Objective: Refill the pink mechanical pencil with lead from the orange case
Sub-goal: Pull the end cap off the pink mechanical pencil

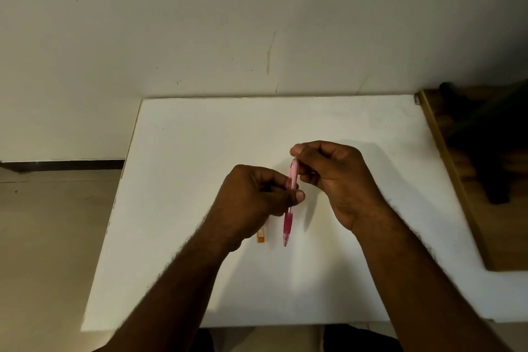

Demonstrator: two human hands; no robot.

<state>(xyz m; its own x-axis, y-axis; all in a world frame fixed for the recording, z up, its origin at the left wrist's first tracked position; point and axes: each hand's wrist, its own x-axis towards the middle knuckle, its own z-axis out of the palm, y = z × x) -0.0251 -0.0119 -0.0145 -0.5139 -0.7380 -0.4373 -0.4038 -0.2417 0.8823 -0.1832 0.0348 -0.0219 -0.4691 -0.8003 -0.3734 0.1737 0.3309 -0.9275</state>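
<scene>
The pink mechanical pencil (289,217) is held upright above the white table (200,151), its tip pointing toward me. My left hand (254,200) grips its barrel around the middle between thumb and fingers. My right hand (331,177) pinches the pencil's top end with curled fingers. The orange lead case (262,236) lies flat on the table just left of the pencil's tip; most of it is hidden under my left hand and wrist.
A brown wooden surface (457,180) with a dark object (491,151) on it adjoins the table's right edge. A pale wall rises right behind the table's far edge. Floor shows to the left of the table.
</scene>
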